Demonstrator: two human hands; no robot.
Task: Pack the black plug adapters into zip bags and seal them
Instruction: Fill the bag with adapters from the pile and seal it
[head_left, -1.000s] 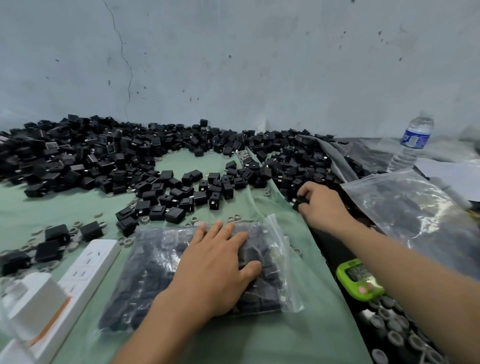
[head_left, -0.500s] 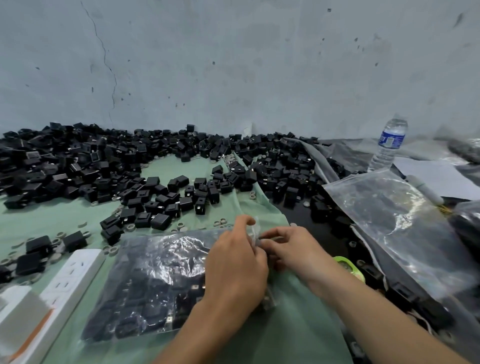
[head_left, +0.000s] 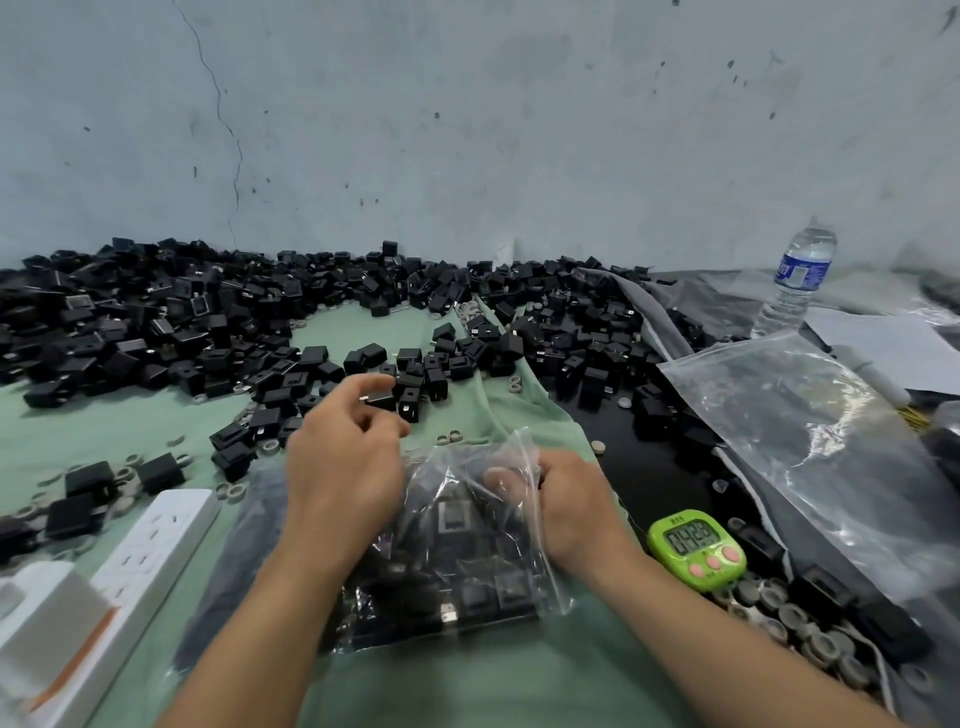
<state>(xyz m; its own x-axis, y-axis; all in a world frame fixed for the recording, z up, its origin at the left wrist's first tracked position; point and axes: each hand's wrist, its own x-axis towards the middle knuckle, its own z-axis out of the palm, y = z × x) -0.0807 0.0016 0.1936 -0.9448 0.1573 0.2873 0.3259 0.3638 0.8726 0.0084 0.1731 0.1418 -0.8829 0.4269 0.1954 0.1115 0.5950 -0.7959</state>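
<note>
The bench (head_left: 493, 686), under a green cloth, carries a heap of black plug adapters (head_left: 156, 322) along its whole far edge, so most of the packing looks to be still ahead. At the right edge lies a stack of empty bags (head_left: 810, 447). Near the middle of the front edge, the zip bag (head_left: 457, 571) lies nearly full of adapters, its mouth lifted and, as far as shows, not yet sealed. The right hand (head_left: 571, 509) grips the crumpled plastic at that mouth with curled fingers. The left hand (head_left: 343, 467) hovers just beyond the bag, fingers loosely curled about one adapter (head_left: 378, 401); whether it pinches it or only reaches, I cannot tell. This bag probably needs a last piece, then sealing.
</note>
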